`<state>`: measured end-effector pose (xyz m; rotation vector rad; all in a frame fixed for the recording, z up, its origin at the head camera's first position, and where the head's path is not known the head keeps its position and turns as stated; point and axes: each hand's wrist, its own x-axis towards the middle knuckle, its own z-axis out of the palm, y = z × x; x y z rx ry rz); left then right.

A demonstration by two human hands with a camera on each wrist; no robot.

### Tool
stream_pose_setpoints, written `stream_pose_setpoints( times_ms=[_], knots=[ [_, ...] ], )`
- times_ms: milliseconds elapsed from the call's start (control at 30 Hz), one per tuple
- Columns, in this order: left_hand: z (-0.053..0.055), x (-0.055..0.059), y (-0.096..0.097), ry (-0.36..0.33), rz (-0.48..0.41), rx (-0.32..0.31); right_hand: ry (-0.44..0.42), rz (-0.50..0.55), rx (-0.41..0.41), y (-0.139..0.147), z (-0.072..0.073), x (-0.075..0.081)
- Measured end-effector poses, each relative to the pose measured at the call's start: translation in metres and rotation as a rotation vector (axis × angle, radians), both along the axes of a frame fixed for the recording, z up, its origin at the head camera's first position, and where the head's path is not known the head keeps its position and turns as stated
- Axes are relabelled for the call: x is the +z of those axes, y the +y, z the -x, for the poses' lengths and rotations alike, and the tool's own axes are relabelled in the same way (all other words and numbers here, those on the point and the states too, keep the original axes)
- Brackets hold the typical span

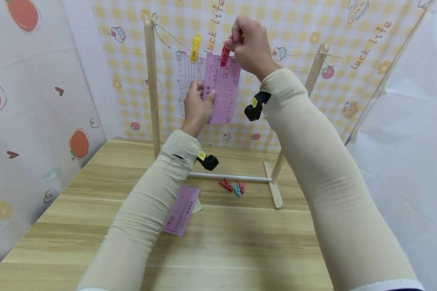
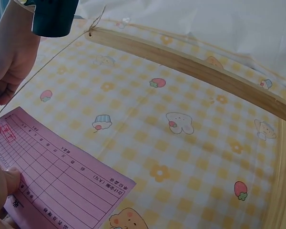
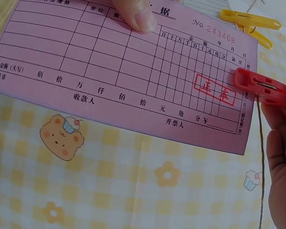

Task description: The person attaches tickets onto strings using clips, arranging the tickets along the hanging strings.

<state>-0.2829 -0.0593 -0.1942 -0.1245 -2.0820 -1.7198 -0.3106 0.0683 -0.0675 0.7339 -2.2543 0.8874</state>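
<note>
A pink receipt slip (image 1: 223, 91) hangs at the twine line, its upper edge in the jaws of a red clothespin (image 3: 261, 87). My right hand (image 1: 253, 44) pinches the red clothespin's handles between thumb and fingers. Lower down, my left hand (image 1: 198, 105) holds the slip by its left edge, with the thumb (image 3: 142, 16) flat on the printed face and the other fingers mostly hidden behind it. Just left of the pink slip, a white printed slip (image 1: 191, 72) hangs from the line under a yellow clothespin (image 1: 195, 47).
Two wooden posts (image 1: 152, 81) carry the twine, and a white bar (image 1: 229, 176) joins them low down. On the wooden table (image 1: 240, 242) lie red and blue clothespins (image 1: 236, 189). Another pink slip (image 1: 182, 210) lies partly under my left forearm, a pale green paper (image 1: 197, 207) beside it.
</note>
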Motion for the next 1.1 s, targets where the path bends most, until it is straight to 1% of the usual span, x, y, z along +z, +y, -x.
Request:
stream_pose_setpoints(
  times_ms=[133,367,567,667,767,933,1000,1100],
  knots=[
    [0.0002,-0.0015,-0.0011,0.004,-0.004,0.002,0.001,-0.005,-0.003,0.0001,-0.0010,-0.0012],
    [-0.0004,-0.0029,-0.0022,0.014,-0.013,0.005,0.004,-0.024,0.019,-0.0005,-0.0021,-0.0026],
    [-0.0023,-0.0028,-0.0031,0.031,-0.011,-0.002,-0.039,-0.027,0.055,-0.0015,-0.0034,-0.0021],
    [-0.0031,-0.0022,-0.0034,0.030,-0.013,-0.006,-0.046,-0.028,0.069,-0.0014,-0.0036,-0.0024],
    [-0.0031,-0.0020,-0.0041,0.022,-0.018,-0.008,-0.054,-0.047,0.069,-0.0007,-0.0037,-0.0029],
    [-0.0027,-0.0009,-0.0055,-0.001,-0.029,-0.005,-0.112,-0.091,0.065,0.0011,-0.0048,-0.0025],
    [-0.0026,0.0000,-0.0060,-0.011,-0.028,-0.003,-0.137,-0.105,0.060,0.0012,-0.0054,-0.0019],
    [-0.0020,0.0009,-0.0071,-0.015,-0.012,0.006,-0.148,-0.136,0.050,0.0006,-0.0070,-0.0013]
  ],
)
